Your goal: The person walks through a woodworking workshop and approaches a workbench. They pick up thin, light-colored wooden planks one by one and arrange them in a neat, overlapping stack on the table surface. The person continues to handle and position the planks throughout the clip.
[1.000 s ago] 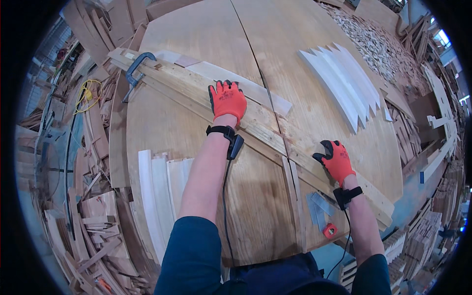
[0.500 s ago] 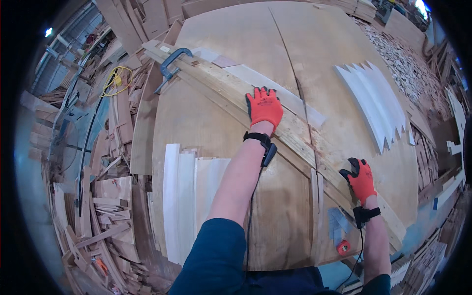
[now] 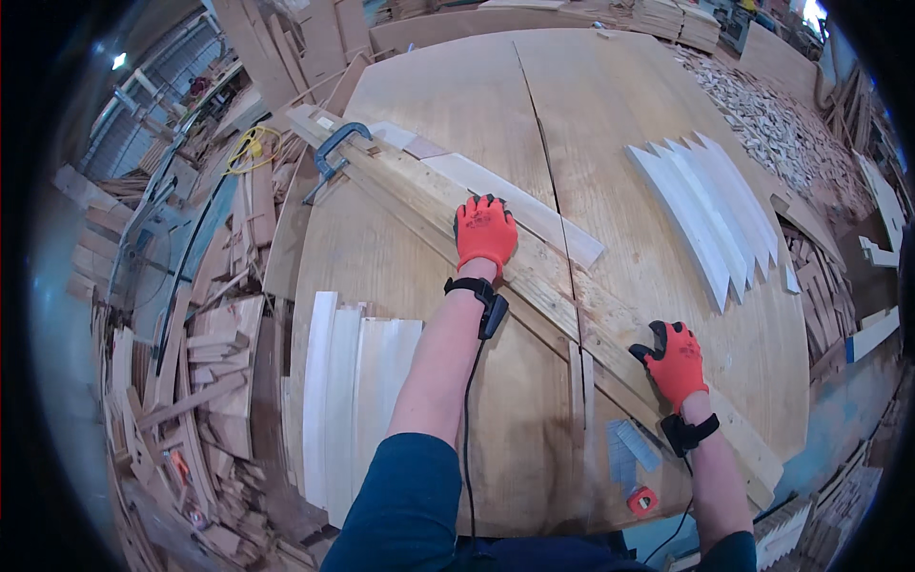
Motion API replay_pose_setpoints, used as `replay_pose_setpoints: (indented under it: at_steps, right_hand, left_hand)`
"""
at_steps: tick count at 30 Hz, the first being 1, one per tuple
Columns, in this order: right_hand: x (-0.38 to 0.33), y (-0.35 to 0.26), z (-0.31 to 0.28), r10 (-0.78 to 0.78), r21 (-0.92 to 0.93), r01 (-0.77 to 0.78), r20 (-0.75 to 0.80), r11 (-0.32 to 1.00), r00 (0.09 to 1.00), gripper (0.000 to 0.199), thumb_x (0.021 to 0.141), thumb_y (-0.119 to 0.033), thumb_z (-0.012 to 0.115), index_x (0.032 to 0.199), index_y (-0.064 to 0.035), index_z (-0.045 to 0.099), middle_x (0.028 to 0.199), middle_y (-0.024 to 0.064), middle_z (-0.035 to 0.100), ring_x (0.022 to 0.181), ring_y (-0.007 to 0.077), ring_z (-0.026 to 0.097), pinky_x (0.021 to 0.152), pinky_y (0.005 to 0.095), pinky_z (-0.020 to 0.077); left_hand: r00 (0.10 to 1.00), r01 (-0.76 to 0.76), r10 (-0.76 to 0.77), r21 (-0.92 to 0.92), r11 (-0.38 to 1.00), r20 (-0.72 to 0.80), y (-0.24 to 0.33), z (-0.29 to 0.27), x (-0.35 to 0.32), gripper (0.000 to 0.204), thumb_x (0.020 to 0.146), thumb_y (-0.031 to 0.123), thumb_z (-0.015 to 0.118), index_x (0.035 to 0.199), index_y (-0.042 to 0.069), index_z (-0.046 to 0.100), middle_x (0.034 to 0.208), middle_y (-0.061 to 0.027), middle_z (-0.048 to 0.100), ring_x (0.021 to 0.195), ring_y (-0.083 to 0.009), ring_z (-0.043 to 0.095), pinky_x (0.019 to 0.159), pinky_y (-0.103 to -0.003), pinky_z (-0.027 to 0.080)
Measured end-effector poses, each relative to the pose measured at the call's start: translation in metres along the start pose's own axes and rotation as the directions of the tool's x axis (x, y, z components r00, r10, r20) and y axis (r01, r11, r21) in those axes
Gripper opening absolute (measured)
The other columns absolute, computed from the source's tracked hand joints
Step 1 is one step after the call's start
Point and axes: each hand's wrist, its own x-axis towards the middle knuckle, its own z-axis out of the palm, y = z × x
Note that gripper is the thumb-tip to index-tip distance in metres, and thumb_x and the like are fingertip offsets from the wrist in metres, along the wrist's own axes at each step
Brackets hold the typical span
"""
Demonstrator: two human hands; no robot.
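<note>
A long wooden beam (image 3: 543,291) lies diagonally across a large pale wood panel (image 3: 457,86), from upper left to lower right. A blue-grey C-clamp (image 3: 331,151) grips its far left end. My left hand (image 3: 485,234), in a red and black glove, rests palm down on the beam, fingers spread toward its far edge. Farther down the beam is my right hand (image 3: 675,362), gloved alike, its thumb and bent fingers apart over the wood. Nothing shows in either hand. A thin pale strip (image 3: 515,205) lies along the beam's far side.
White zigzag-cut boards (image 3: 710,214) lie on the panel at right; pale boards (image 3: 334,400) lie near left. A red tape measure (image 3: 642,500) and grey metal square (image 3: 626,453) sit near the front edge. Scrap wood (image 3: 205,400) and a yellow cord (image 3: 251,151) are at left.
The view has shifted slightly, so the panel's front part appears farther left and lower. Both hands stay at about the same places on the beam.
</note>
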Motion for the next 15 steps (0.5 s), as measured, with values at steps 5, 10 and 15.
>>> replay_pose_setpoints:
  at_steps: [5, 10, 15]
  right_hand:
    - [0.035, -0.022, -0.030, -0.097, -0.089, 0.112, 0.164, 0.990, 0.982, 0.056, 0.086, -0.047, 0.072, 0.124, -0.0075, 0.063, 0.120, 0.0184, 0.062, 0.116, 0.0357, 0.058, 0.095, 0.0472, 0.0484]
    - [0.133, -0.071, -0.009, -0.208, -0.130, 0.201, -0.046, 0.971, 0.977, 0.062, 0.086, -0.048, 0.071, 0.127, -0.0031, 0.059, 0.126, 0.0188, 0.060, 0.121, 0.0362, 0.055, 0.098, 0.0461, 0.0472]
    - [0.170, -0.098, 0.015, -0.069, -0.173, 0.059, -0.054, 0.983, 0.996, 0.063, 0.083, -0.044, 0.075, 0.124, -0.0003, 0.058, 0.129, 0.0189, 0.057, 0.125, 0.0373, 0.050, 0.103, 0.0447, 0.0436]
  left_hand:
    - [0.983, 0.033, -0.068, -0.200, 0.979, -0.170, -0.010, 0.000, 0.001, 0.032, 0.094, 0.026, 0.056, 0.117, 0.007, 0.069, 0.120, -0.0136, 0.067, 0.121, -0.0327, 0.056, 0.110, -0.045, 0.036]
    - [0.984, 0.040, -0.084, -0.264, 0.964, -0.156, 0.000, -0.009, 0.012, 0.030, 0.093, 0.024, 0.057, 0.115, 0.008, 0.069, 0.116, -0.0140, 0.068, 0.117, -0.0324, 0.058, 0.108, -0.045, 0.039]
    - [0.973, 0.003, -0.072, -0.300, 0.954, -0.218, 0.011, -0.009, 0.027, 0.029, 0.092, 0.023, 0.057, 0.113, 0.008, 0.070, 0.113, -0.0146, 0.069, 0.113, -0.0337, 0.060, 0.105, -0.044, 0.042]
